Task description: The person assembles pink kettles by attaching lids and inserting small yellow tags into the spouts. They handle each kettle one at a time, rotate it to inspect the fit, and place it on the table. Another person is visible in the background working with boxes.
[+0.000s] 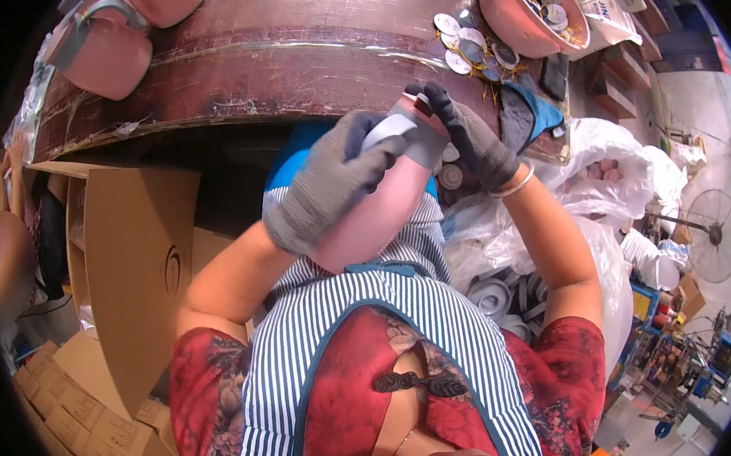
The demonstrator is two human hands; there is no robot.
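Tilted over my lap is a pink jug with a grey collar and a light grey handle. My left hand, in a grey glove, wraps its fingers round the handle. Also gloved, my right hand is closed on the jug's top end, fingertips at the rim by the dark opening. The rest of that grip is partly hidden. Beyond my hands, at the table's far left, stand several similar pink jugs with grey handles.
The worn dark red table spans the front. On its right are a pink basin, round tags and a blue-grey cloth. Plastic bags, grey lids and a fan are right; cardboard boxes and another person left.
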